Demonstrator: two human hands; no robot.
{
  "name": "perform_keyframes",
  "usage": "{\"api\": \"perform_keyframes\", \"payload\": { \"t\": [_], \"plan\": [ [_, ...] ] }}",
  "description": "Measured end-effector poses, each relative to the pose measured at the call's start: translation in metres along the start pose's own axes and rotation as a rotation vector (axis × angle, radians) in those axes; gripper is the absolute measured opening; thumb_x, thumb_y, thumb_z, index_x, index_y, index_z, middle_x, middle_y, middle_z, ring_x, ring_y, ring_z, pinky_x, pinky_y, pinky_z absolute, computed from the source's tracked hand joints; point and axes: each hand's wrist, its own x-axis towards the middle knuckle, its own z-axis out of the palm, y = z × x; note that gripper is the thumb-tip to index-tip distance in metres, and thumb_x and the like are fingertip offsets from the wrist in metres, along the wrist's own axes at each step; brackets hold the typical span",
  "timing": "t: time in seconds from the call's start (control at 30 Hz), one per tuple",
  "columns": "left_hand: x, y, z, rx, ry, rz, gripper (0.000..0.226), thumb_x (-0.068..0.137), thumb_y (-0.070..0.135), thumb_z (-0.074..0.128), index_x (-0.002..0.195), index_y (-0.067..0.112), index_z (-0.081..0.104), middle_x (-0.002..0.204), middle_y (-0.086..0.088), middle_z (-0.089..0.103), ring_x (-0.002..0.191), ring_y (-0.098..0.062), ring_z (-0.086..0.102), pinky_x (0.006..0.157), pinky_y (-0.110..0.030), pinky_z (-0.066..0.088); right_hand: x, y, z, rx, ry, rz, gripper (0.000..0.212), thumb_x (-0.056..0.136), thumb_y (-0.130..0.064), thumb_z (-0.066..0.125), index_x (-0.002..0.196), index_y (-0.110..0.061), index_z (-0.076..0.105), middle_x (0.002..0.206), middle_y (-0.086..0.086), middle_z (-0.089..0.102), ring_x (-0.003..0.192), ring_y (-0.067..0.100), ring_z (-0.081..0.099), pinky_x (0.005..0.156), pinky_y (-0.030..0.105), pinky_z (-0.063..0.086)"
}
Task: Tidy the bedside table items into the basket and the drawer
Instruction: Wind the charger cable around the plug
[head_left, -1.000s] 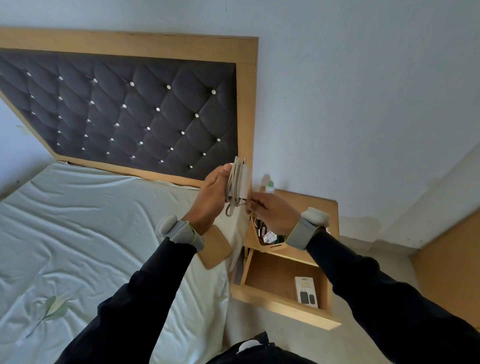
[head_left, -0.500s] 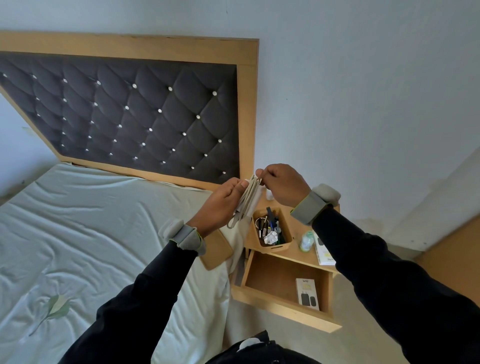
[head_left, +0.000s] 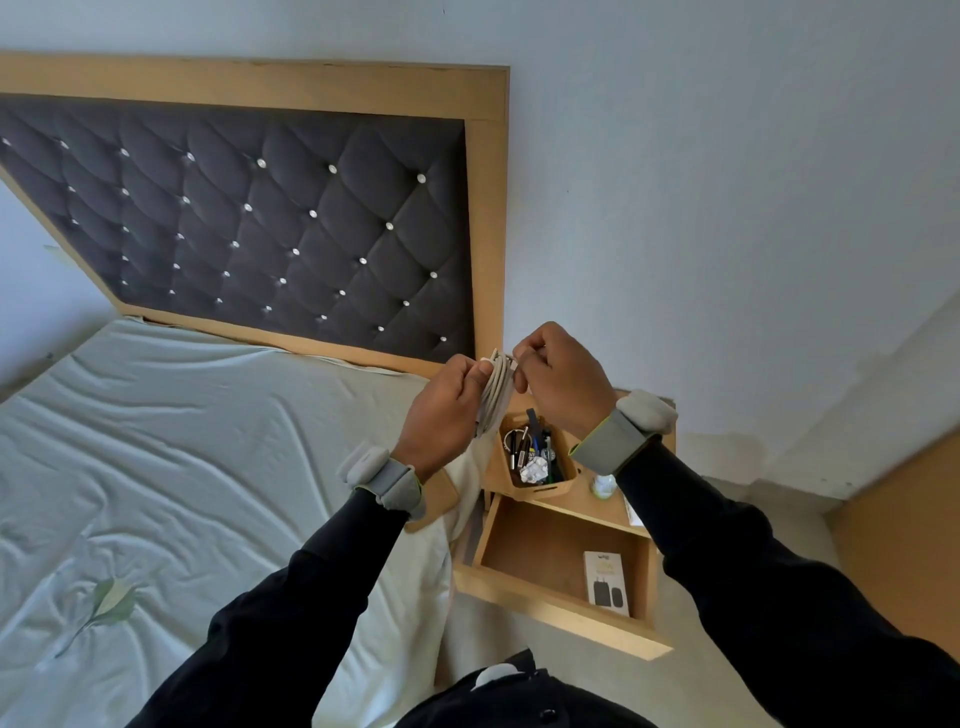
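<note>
Hands meet in the air above the bedside table (head_left: 597, 506), both gripping one coiled pale cable (head_left: 493, 397). The left hand (head_left: 441, 415) has its fingers curled around the left side of the coil, and the right hand (head_left: 563, 379) is clenched over the top end, pinching the cable between thumb and fingers. The coil hangs upright between them, just above the basket (head_left: 540, 488), not touching it. The basket stands at the near left corner of the table top and holds pens, a metal ring and a crumpled foil piece. Beside it on the table a small bottle (head_left: 602, 486) shows partly under the right wrist. Below, the drawer (head_left: 556, 597) is pulled out, with a white box (head_left: 607, 584) lying flat at its right side. To the left lies the bed (head_left: 182, 467) with its padded headboard (head_left: 260, 223).
</note>
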Motion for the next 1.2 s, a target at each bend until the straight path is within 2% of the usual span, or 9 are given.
{"api": "perform_keyframes", "payload": {
  "t": [0.2, 0.33, 0.43, 0.63, 0.77, 0.83, 0.93, 1.07, 1.2],
  "plan": [
    [-0.004, 0.000, 0.027, -0.051, 0.029, -0.061, 0.028, 0.104, 0.043, 0.031, 0.103, 0.022, 0.050, 0.084, 0.007, 0.053, 0.076, -0.011, 0.052, 0.068, -0.025, 0.043, -0.013, 0.028, -0.003, 0.289, -0.057, 0.051, 0.011, 0.098, -0.026, 0.051, 0.097, -0.019, 0.060, 0.068, -0.005, 0.066, 0.049, 0.000, 0.051, 0.060, 0.026, 0.040],
    [-0.002, 0.000, 0.047, -0.140, 0.060, -0.123, 0.032, 0.104, 0.042, 0.033, 0.095, 0.018, 0.052, 0.080, 0.002, 0.052, 0.073, -0.013, 0.049, 0.072, -0.032, 0.043, -0.022, 0.046, 0.000, 0.434, -0.024, 0.087, 0.014, 0.097, -0.024, 0.053, 0.104, -0.023, 0.066, 0.069, -0.006, 0.068, 0.060, 0.005, 0.057, 0.067, 0.033, 0.049],
    [-0.001, -0.002, 0.065, -0.176, 0.047, -0.191, 0.039, 0.103, 0.044, 0.033, 0.095, 0.013, 0.055, 0.084, -0.003, 0.056, 0.077, -0.018, 0.052, 0.078, -0.040, 0.046, -0.029, 0.066, 0.003, 0.500, -0.008, 0.117, 0.021, 0.098, -0.021, 0.051, 0.110, -0.022, 0.068, 0.071, -0.007, 0.067, 0.061, 0.006, 0.056, 0.064, 0.030, 0.047],
    [-0.002, -0.011, 0.088, -0.190, -0.016, -0.204, 0.043, 0.103, 0.041, 0.038, 0.101, 0.002, 0.056, 0.085, -0.009, 0.057, 0.073, -0.016, 0.050, 0.073, -0.041, 0.046, -0.036, 0.100, 0.007, 0.645, 0.010, 0.197, 0.018, 0.091, -0.015, 0.065, 0.106, -0.021, 0.073, 0.082, -0.009, 0.068, 0.073, 0.005, 0.060, 0.065, 0.023, 0.048],
    [0.000, -0.023, 0.105, -0.140, -0.083, -0.212, 0.041, 0.104, 0.039, 0.038, 0.102, 0.003, 0.057, 0.084, -0.009, 0.058, 0.072, -0.014, 0.050, 0.070, -0.039, 0.046, -0.036, 0.122, 0.015, 0.788, -0.062, 0.304, 0.016, 0.088, -0.005, 0.068, 0.101, -0.014, 0.068, 0.076, -0.001, 0.060, 0.075, 0.022, 0.053, 0.059, 0.027, 0.045],
    [0.007, -0.031, 0.113, -0.120, -0.105, -0.230, 0.040, 0.103, 0.040, 0.038, 0.102, 0.004, 0.057, 0.087, -0.013, 0.060, 0.074, -0.016, 0.051, 0.073, -0.045, 0.047, -0.033, 0.135, 0.022, 0.848, -0.099, 0.391, 0.017, 0.088, -0.008, 0.068, 0.104, -0.014, 0.063, 0.086, 0.006, 0.061, 0.079, 0.026, 0.053, 0.063, 0.032, 0.047],
    [0.020, -0.046, 0.124, -0.076, -0.153, -0.268, 0.040, 0.103, 0.041, 0.037, 0.102, 0.006, 0.057, 0.091, -0.016, 0.062, 0.075, -0.018, 0.052, 0.076, -0.045, 0.049, -0.024, 0.149, 0.033, 0.922, -0.213, 0.572, 0.031, 0.093, -0.016, 0.063, 0.123, -0.012, 0.053, 0.103, 0.009, 0.064, 0.088, 0.024, 0.060, 0.075, 0.035, 0.053],
    [0.046, -0.069, 0.138, -0.106, -0.256, -0.328, 0.041, 0.103, 0.042, 0.038, 0.104, 0.006, 0.056, 0.097, -0.019, 0.064, 0.081, -0.022, 0.055, 0.082, -0.050, 0.049, -0.009, 0.166, 0.052, 0.953, -0.353, 0.686, 0.035, 0.101, -0.024, 0.051, 0.133, -0.012, 0.052, 0.108, 0.009, 0.066, 0.090, 0.023, 0.066, 0.089, 0.041, 0.054],
    [0.081, -0.101, 0.153, -0.141, -0.385, -0.392, 0.034, 0.104, 0.040, 0.037, 0.102, 0.011, 0.057, 0.091, -0.004, 0.061, 0.083, -0.019, 0.056, 0.084, -0.047, 0.049, 0.018, 0.179, 0.076, 0.896, -0.303, 0.781, 0.032, 0.102, -0.022, 0.047, 0.131, -0.009, 0.053, 0.092, 0.003, 0.066, 0.066, 0.011, 0.067, 0.059, 0.023, 0.057]
  ]
}}
